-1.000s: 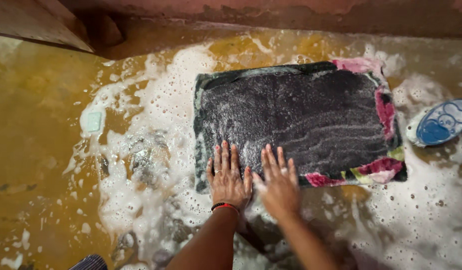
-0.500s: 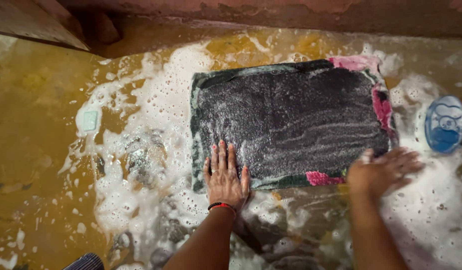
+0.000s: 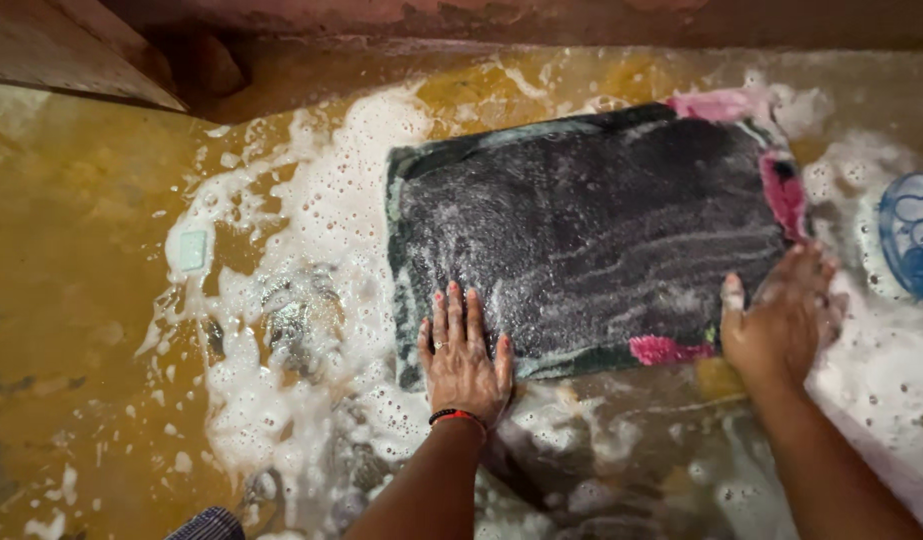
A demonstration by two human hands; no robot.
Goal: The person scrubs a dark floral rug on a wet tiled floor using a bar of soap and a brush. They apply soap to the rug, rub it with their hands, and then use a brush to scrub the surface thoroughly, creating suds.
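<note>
Nearest the camera, the left hand point(image 3: 462, 352) lies flat with fingers spread, palm pressed on the near left edge of a dark grey fuzzy rectangular mat with a green border and pink floral patches point(image 3: 591, 225); it grips nothing. A black-and-red thread band point(image 3: 453, 414) circles that wrist. The right hand point(image 3: 781, 318) rests on the mat's near right corner, fingers loosely curved over the edge; whether it pinches the fabric cannot be told. The one mat lies soaked and streaked with suds on a wet ochre-yellow stone floor point(image 3: 71, 250), amid white soap foam point(image 3: 311, 240). By the mat's right edge sits one blue oval plastic dish point(image 3: 913, 235), its contents unclear. A small pale green soap bar point(image 3: 191, 250) lies left in the foam. At the far edge runs a reddish-brown wall base point(image 3: 541, 20).
</note>
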